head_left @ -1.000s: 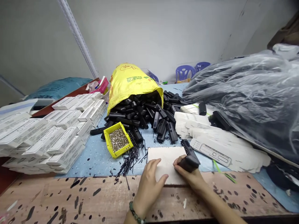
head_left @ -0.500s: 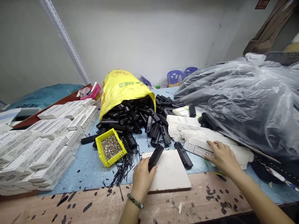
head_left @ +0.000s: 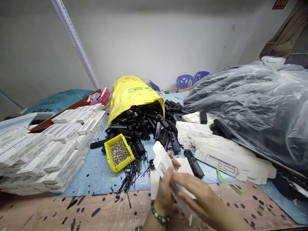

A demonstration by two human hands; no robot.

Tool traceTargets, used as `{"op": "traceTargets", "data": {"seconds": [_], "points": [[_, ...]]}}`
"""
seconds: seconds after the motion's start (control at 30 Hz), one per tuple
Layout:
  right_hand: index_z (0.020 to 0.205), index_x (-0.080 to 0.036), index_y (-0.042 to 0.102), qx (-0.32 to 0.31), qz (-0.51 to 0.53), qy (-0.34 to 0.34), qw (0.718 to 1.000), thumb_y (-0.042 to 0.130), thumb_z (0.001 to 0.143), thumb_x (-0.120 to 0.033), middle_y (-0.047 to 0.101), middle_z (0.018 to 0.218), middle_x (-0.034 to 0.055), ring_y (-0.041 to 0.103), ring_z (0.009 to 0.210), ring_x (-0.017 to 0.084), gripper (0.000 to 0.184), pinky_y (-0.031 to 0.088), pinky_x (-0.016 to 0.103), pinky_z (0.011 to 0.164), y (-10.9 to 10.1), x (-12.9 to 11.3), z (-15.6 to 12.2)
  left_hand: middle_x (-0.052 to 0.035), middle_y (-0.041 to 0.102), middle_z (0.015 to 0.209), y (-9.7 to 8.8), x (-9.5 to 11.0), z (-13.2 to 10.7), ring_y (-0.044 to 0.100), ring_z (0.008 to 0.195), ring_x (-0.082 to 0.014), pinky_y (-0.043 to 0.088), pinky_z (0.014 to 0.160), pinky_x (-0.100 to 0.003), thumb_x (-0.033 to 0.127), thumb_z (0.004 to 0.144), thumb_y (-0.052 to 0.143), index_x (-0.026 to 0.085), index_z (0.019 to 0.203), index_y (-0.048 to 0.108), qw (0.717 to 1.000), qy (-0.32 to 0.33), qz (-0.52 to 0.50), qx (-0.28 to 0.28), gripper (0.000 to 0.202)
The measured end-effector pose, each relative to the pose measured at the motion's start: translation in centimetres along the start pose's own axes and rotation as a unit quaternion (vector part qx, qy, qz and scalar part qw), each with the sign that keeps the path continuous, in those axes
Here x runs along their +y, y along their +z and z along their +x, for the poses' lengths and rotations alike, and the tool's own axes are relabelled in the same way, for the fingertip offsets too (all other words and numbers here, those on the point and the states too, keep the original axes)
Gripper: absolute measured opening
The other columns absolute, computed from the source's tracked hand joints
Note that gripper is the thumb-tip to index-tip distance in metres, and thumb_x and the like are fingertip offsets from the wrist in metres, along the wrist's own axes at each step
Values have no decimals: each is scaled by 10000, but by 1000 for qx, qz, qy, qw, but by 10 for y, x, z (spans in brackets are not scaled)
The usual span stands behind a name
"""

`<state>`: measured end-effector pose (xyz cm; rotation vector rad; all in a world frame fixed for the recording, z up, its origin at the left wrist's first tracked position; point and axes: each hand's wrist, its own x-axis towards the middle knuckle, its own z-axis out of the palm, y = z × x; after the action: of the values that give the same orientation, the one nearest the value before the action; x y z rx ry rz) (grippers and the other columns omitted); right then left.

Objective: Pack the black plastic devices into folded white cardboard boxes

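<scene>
- Left hand (head_left: 164, 193), fingers curled around the back of a white folded carton (head_left: 163, 165), gripping it from below
- Right hand (head_left: 199, 197), fingers laid across the carton's lower part, pinching it against the left hand; the two hands close together
- Carton held up in the air, tilted, above a white board (head_left: 185, 166), not touching it
- Green bead bracelet (head_left: 160, 216) around the left wrist
- Just beside the board, a black plastic comb-like part (head_left: 193, 164) lying on a blue speckled mat (head_left: 91, 170)
- To the right, flat white carton blanks (head_left: 223, 162) in an overlapping row
- Left of the hands, loose black pins (head_left: 131, 179) beside a yellow tray (head_left: 107, 157) of small metal screws
- Behind, black plastic parts (head_left: 137, 123) spilling from a yellow woven sack (head_left: 132, 91)
- Far left, stacked white boxes (head_left: 48, 154); far right, a bulging grey plastic bag (head_left: 247, 106)
- Nearest the body, a paint-spotted wooden tabletop (head_left: 108, 205)
</scene>
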<state>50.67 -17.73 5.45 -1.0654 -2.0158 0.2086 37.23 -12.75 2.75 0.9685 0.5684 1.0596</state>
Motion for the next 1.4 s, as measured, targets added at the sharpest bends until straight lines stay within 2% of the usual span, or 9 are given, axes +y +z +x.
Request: {"op": "traceTargets", "data": {"seconds": [0.17,0.37,0.5,0.6,0.7,0.87,1.03,1.13,1.4], "points": [[1424,-258,427,0,63,-8,998,497,848,-49,527,1374,70,455,1316,240,617,291,471,1169,-11,-3,20,-83,589,1156,-8,40,-15,536,1097,-254,444,993,-398,468,714,729,208,1287,543,981,-76,104,-144,656],[1046,-231,642,-72,177,33,981,547,816,-111,627,867,29,598,848,177,276,169,518,1191,-18,1,29,-101,635,1069,-16,42,-27,575,1044,-251,449,922,-330,496,688,753,130,1252,573,980,-99,90,-146,696],[1156,-275,620,1,400,216,891,606,877,-321,636,1088,52,601,1012,196,283,369,443,1089,-9,8,27,-96,658,967,-22,42,-29,599,884,-199,463,808,-280,520,664,764,103,1127,630,978,-115,102,-141,637],[1186,-234,642,-94,519,286,800,652,823,-506,644,1106,83,609,1020,235,454,487,394,924,4,8,25,-78,649,823,-23,43,-29,590,768,-175,462,748,-271,575,641,751,88,1005,652,968,-129,132,-168,616],[1032,-175,720,-66,460,302,832,566,874,-547,671,968,85,619,924,229,433,495,340,844,21,6,25,-91,664,863,-22,41,-32,608,781,-200,483,745,-303,596,705,673,110,1081,618,957,-127,219,-142,617],[1027,-192,730,97,373,318,866,552,886,-541,680,1003,83,624,960,238,416,505,317,822,41,7,27,-110,572,1284,-27,26,-41,598,1083,-272,471,944,-416,326,699,716,243,1383,340,877,8,476,70,785],[1270,-268,634,-34,337,187,922,448,957,-486,582,1324,71,504,1266,242,424,372,405,1098,31,0,24,-85,631,1096,-40,16,-39,646,925,-226,527,779,-346,152,723,568,224,1171,461,779,160,603,60,466],[1193,-255,673,-20,318,213,924,542,930,-409,649,1224,80,601,1146,236,331,466,389,1007,26,-4,24,-85,627,1107,-45,13,-38,658,908,-208,529,749,-314,116,737,546,231,1228,386,742,223,629,62,528],[1132,-265,686,-8,357,210,910,573,916,-348,500,1416,82,468,1319,245,257,386,429,1098,48,-12,18,-188,450,1428,-48,19,-51,519,1271,-300,467,990,-467,398,838,589,231,1478,30,814,69,566,110,866]]}}
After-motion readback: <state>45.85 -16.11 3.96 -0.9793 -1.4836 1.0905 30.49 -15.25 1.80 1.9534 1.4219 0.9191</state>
